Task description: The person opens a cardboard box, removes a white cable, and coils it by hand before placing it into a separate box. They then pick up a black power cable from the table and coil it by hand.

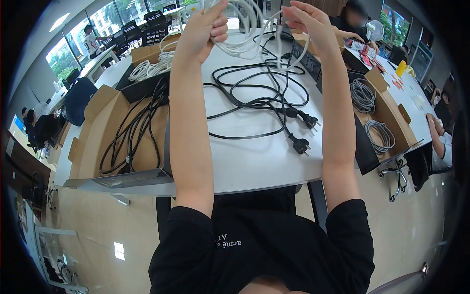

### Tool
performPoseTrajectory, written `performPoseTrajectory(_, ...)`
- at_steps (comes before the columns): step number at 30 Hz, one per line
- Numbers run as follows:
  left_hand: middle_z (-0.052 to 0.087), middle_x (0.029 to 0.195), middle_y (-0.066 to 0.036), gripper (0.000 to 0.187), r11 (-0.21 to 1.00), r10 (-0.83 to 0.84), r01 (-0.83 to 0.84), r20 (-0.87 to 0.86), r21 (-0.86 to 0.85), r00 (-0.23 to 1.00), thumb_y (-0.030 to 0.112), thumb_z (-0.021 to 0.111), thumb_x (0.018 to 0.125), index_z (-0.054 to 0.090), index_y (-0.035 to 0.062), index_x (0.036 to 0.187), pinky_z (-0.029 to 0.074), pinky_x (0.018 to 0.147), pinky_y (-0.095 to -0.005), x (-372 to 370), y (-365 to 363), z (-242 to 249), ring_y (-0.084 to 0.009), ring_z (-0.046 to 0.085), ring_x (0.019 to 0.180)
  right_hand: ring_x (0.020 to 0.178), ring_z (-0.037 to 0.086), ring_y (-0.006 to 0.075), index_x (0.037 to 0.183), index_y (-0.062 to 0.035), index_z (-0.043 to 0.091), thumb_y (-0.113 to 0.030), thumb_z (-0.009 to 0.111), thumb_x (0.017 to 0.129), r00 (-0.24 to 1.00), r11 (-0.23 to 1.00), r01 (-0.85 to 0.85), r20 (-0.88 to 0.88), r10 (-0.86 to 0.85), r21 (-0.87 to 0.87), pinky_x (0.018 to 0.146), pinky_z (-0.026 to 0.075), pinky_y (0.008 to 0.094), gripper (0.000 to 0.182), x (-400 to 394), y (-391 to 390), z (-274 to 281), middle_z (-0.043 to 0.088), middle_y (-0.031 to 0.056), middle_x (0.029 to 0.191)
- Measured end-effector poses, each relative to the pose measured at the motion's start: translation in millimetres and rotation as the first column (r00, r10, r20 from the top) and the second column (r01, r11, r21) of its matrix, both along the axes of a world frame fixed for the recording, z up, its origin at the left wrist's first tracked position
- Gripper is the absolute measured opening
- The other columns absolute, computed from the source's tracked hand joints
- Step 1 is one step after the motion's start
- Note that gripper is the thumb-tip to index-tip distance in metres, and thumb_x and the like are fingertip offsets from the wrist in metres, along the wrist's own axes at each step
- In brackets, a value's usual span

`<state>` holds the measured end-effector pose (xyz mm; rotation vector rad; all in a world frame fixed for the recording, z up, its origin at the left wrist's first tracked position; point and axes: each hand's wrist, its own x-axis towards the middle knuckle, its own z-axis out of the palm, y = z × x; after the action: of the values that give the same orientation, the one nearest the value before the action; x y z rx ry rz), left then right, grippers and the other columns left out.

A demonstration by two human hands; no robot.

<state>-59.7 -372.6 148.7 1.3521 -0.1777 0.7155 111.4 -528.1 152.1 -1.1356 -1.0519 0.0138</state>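
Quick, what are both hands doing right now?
Left hand: closed, holding a coil of white cable.
Right hand: fingers bent near white cable; grip can't be told.

Smooth plastic sheathing, slightly glossy, is seen on white cable [240, 49] and black cables [240, 104]. Plugs [299, 145] are made of black plastic, tipped with metal pins [308, 154]. Box interior [98, 130] is faced in matt brown cardboard. Tabletop [245, 171] is finished smooth, white. Shirt [264, 235] is made of matt cloth; floor [122, 225] is glossy, light-streaked.
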Motion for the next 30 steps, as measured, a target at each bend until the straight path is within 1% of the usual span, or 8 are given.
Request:
performPoseTrajectory(3,0.038,0.055,0.006,0.034,0.973,0.194,-0.183,-0.072,0.138,0.978,0.040,0.050,0.087,0.052,0.0077,0.076,0.030,0.043,-0.0209,17,11,-10,-0.0055,0.034,0.043,0.067,0.054,0.0099,0.104,0.0069,0.056,-0.017,0.054,0.086,0.992,0.996,0.017,0.122,-0.028,0.088,0.060,0.045,0.0232,0.030,-9,9,2,0.062,0.0071,0.081)
performPoseTrajectory(6,0.037,0.057,0.006,0.036,0.950,0.254,-0.225,-0.119,0.217,0.960,0.042,0.053,0.085,0.051,0.0071,0.077,0.032,0.046,-0.0217,26,-4,-14,-0.0058,0.035,0.047,0.065,0.057,0.0124,0.105,0.0056,0.056,-0.017,0.055,0.085,0.743,0.882,0.469,0.521,-0.420,0.043,0.059,0.045,0.0265,0.030,-62,-5,12,0.062,0.0138,0.077)
performPoseTrajectory(11,0.042,0.064,0.001,0.024,0.987,0.151,-0.140,-0.145,0.083,0.978,0.027,0.044,0.090,0.049,0.0062,0.078,0.035,0.049,-0.0225,37,-20,-16,-0.0074,0.039,0.053,0.074,0.061,0.0312,0.096,0.0018,0.059,-0.014,0.056,0.081,0.561,0.905,0.301,0.711,-0.424,0.302,0.065,0.047,0.0348,0.022,-70,18,-4,0.063,0.0171,0.080)
performPoseTrajectory(14,0.048,0.060,0.002,0.031,0.895,-0.402,0.422,0.149,-0.146,0.903,0.035,0.040,0.093,0.053,0.0079,0.084,0.037,0.042,-0.0197,60,7,-27,-0.0083,0.046,0.049,0.075,0.062,0.0284,0.094,0.0009,0.060,-0.011,0.059,0.078,0.393,0.844,0.286,0.747,-0.536,0.454,0.067,0.046,0.0338,0.019,-70,21,-8,0.063,0.0141,0.079)
performPoseTrajectory(20,0.062,0.088,-0.011,0.039,0.909,-0.242,0.267,0.116,-0.322,0.963,0.039,0.045,0.090,0.055,0.0023,0.099,0.053,0.064,-0.0270,35,-28,-11,-0.0217,0.061,0.077,0.073,0.060,0.0230,0.092,-0.0006,0.060,-0.006,0.064,0.073,0.159,0.762,0.130,0.746,-0.647,0.634,0.065,0.045,0.0333,0.020,-82,26,-13,0.061,0.0111,0.076)
performPoseTrajectory(23,0.057,0.071,-0.005,0.027,0.889,-0.047,0.106,0.142,-0.446,0.989,0.032,0.047,0.088,0.053,0.0058,0.087,0.047,0.048,-0.0251,36,-30,-5,-0.0162,0.057,0.059,0.075,0.063,0.0145,0.087,-0.0073,0.063,-0.009,0.066,0.072,0.033,0.687,0.109,0.688,-0.725,0.719,0.065,0.047,0.0255,0.015,-69,43,-23,0.066,0.0044,0.082)
performPoseTrajectory(26,0.044,0.064,-0.001,0.017,0.922,0.065,-0.001,0.152,-0.386,0.986,0.016,0.039,0.087,0.047,0.0066,0.074,0.037,0.051,-0.0238,32,-19,-5,-0.0095,0.041,0.052,0.072,0.061,0.0140,0.084,-0.0091,0.065,-0.006,0.068,0.066,0.085,0.692,0.027,0.688,-0.721,0.722,0.062,0.045,0.0264,0.018,-67,48,-26,0.065,0.0005,0.078)
performPoseTrajectory(30,0.040,0.055,0.000,0.016,0.784,-0.099,0.349,0.452,-0.513,0.887,0.010,0.036,0.083,0.043,0.0079,0.068,0.035,0.050,-0.0231,30,29,-10,-0.0104,0.039,0.049,0.069,0.059,0.0144,0.086,-0.0071,0.064,-0.014,0.068,0.070,0.386,0.757,0.153,0.666,-0.638,0.636,0.064,0.044,0.0251,0.018,-62,45,-27,0.064,0.0028,0.075)
